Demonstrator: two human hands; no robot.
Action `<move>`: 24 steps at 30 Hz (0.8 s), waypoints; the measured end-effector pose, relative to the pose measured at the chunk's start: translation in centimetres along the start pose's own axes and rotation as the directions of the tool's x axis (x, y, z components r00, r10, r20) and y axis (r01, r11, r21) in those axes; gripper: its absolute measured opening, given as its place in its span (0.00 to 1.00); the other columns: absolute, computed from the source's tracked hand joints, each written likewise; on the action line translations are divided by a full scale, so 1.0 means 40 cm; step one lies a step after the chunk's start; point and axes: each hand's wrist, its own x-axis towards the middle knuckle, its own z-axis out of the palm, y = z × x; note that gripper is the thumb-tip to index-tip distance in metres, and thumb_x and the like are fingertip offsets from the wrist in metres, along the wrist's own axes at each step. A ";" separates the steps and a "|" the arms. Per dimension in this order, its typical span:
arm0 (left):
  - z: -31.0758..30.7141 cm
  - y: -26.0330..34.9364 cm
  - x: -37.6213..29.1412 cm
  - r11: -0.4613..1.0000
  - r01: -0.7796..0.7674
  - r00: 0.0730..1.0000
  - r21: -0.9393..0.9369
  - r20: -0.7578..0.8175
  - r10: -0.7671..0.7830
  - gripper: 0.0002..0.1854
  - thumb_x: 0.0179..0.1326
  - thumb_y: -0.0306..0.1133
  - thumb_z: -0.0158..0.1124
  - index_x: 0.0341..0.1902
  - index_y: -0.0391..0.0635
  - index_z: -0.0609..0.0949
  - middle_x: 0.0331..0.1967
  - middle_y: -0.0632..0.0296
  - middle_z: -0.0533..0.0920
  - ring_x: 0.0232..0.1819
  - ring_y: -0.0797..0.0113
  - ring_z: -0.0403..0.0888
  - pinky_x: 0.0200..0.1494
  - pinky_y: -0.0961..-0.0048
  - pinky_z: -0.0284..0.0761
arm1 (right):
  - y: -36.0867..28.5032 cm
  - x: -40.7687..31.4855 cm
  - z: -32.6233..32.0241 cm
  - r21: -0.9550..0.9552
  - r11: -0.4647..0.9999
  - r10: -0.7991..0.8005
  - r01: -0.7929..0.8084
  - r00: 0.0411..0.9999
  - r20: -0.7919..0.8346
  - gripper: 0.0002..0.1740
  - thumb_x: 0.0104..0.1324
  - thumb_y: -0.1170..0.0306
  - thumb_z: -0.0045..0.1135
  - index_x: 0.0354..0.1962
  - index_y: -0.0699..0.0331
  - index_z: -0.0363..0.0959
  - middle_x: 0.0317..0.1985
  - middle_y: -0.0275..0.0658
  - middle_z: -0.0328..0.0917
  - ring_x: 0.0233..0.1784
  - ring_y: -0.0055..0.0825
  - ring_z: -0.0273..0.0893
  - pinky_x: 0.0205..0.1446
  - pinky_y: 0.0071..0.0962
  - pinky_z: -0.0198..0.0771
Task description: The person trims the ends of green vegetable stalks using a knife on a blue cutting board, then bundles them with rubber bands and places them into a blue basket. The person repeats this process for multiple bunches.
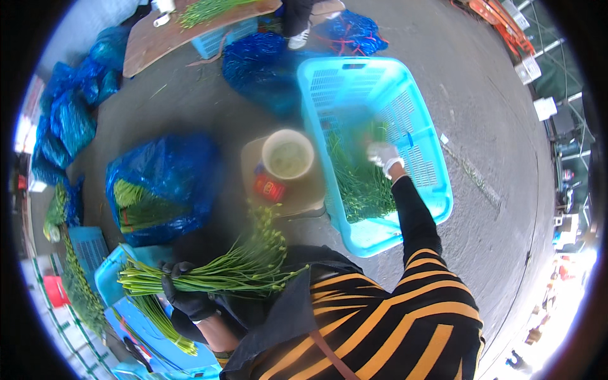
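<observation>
My left hand (186,295), in a black glove, grips a bunch of green flowering chives (228,279) with small buds at the right end. The cut stem ends point left. My right hand (384,156), in a white glove, reaches into a large turquoise plastic basket (439,156). Loose green stems (358,190) lie along the basket's bottom, beneath and beside this hand. Motion blur hides its fingers and whether they hold any stems. Below my left hand, another bundle of stems (164,318) rests on a blue surface (190,363).
A white tub (288,154) and a red packet (270,187) sit on a low stool (304,197) left of the basket. Beyond the stool, a blue plastic bag (166,156) holds more greens. A person's shoe (299,39) stands near a wooden board (156,45) at the back.
</observation>
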 end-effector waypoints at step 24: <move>-0.095 0.006 0.048 0.840 -0.006 0.994 0.542 -0.087 0.062 0.26 0.69 0.44 0.61 0.61 0.35 0.75 0.29 0.66 0.72 0.26 0.70 0.70 0.31 0.69 0.70 | 0.337 0.388 0.417 -0.859 0.511 -0.031 -0.017 0.999 -0.039 0.36 0.63 0.55 0.70 0.65 0.61 0.74 0.59 0.51 0.81 0.64 0.48 0.79 0.65 0.44 0.76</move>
